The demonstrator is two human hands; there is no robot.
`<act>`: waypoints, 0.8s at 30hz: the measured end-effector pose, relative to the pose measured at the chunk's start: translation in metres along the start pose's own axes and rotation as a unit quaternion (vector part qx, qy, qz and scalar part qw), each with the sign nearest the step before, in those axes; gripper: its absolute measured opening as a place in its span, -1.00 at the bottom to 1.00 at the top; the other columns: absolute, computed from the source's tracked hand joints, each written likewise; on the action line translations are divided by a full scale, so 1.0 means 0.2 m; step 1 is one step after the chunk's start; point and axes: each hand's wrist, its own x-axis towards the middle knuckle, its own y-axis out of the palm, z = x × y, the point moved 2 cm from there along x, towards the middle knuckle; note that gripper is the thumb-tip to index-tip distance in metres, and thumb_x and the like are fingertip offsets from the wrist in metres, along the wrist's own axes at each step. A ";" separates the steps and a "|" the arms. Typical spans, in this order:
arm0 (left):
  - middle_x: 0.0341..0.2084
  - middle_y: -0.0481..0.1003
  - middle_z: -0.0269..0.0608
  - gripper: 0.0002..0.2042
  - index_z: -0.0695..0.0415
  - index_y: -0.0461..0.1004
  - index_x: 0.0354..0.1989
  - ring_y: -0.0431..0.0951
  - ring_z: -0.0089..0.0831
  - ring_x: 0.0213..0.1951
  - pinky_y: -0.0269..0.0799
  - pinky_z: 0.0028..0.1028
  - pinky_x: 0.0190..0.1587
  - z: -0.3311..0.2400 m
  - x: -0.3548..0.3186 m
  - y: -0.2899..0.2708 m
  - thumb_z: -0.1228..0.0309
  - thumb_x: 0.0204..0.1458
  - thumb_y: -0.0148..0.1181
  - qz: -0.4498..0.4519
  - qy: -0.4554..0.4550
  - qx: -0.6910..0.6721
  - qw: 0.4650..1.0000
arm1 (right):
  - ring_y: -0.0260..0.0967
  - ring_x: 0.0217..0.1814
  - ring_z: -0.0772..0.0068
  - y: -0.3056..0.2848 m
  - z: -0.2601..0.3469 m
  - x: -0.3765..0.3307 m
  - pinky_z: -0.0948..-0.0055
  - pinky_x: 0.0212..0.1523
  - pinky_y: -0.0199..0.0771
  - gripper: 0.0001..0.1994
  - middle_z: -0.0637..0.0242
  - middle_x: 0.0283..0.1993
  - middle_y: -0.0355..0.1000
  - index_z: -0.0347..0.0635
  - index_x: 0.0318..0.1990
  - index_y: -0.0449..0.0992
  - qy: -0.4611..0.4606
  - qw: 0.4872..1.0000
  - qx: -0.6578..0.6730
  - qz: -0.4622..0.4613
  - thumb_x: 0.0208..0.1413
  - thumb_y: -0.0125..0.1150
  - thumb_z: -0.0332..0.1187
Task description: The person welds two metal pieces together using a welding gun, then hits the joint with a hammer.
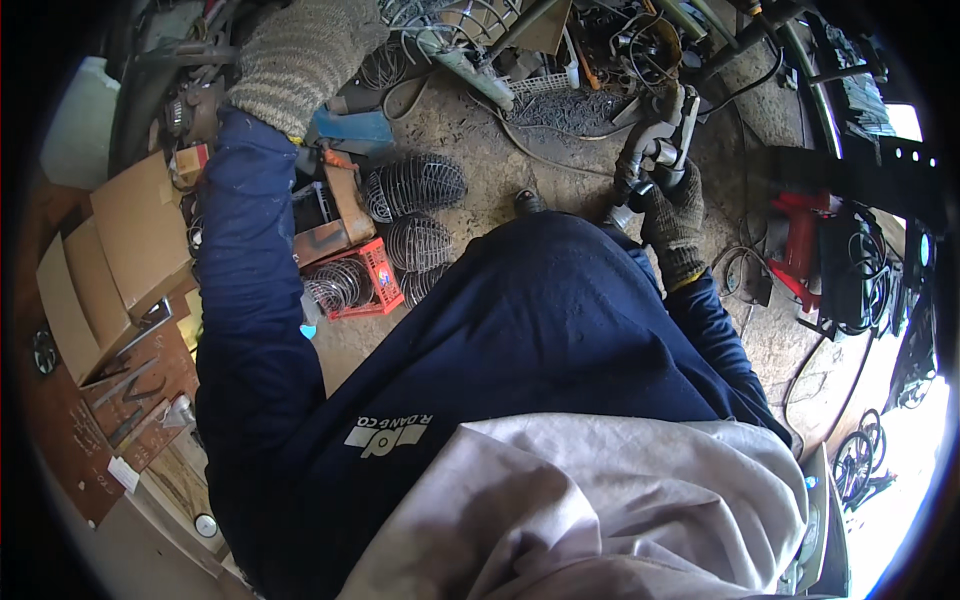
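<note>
My left hand [300, 55], in a thick knitted work glove, reaches up to the far left among dark metal parts [190, 105]; its fingers curl over something that I cannot make out. My right hand [672, 215], also gloved, is closed around the handle of a welding electrode holder [660, 140], held out in front of me over the dirt floor. A cable [745, 85] runs from the holder toward the back. Both arms wear dark blue sleeves, and a light grey cloth covers my lap.
Several coiled wire baskets [415, 185] lie on the floor beside a small red crate [365, 280]. Cardboard boxes [130, 240] and metal rods [125, 385] sit on a bench at left. A red machine [800, 245] stands at right. Scrap metal and wires [560, 70] pile up ahead.
</note>
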 end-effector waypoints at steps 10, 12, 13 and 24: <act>-0.19 0.58 -0.08 -0.68 0.06 0.54 -0.06 0.58 -0.10 -0.14 0.46 -0.26 -0.09 -0.36 -0.41 -0.01 0.11 0.20 0.08 -0.093 -0.174 -0.221 0.955 | 0.42 -0.07 0.41 -0.01 0.00 0.09 0.41 -0.12 0.51 -0.49 0.23 -0.02 0.41 -0.24 0.15 0.27 -0.021 0.999 0.034 0.017 0.05 0.33 -0.48; -0.24 0.59 -0.07 -0.70 0.06 0.54 -0.07 0.59 -0.07 -0.19 0.49 -0.24 -0.13 -0.43 -0.45 0.08 0.14 0.19 0.11 -0.155 -0.171 -0.245 0.942 | 0.37 0.05 0.39 0.01 0.05 0.07 0.39 0.04 0.46 -0.43 0.21 0.05 0.38 -0.27 0.19 0.26 0.028 0.998 0.049 0.007 0.04 0.37 -0.44; -0.23 0.59 -0.07 -0.70 0.08 0.54 -0.08 0.59 -0.06 -0.19 0.49 -0.25 -0.12 -0.47 -0.46 0.11 0.15 0.19 0.11 -0.159 -0.182 -0.250 0.938 | 0.38 0.05 0.39 0.00 0.04 0.07 0.39 0.04 0.46 -0.44 0.21 0.05 0.38 -0.27 0.18 0.26 0.021 0.999 0.030 0.010 0.04 0.37 -0.44; -0.14 0.59 0.00 -0.74 0.17 0.52 -0.03 0.62 -0.15 -0.08 0.53 -0.33 -0.06 -0.60 -0.40 0.20 0.32 0.19 0.15 -0.213 -0.221 -0.224 0.925 | 0.37 0.10 0.34 0.07 0.04 0.09 0.35 0.12 0.39 -0.44 0.18 0.08 0.38 -0.27 0.19 0.26 -0.005 0.998 0.011 0.056 0.05 0.36 -0.43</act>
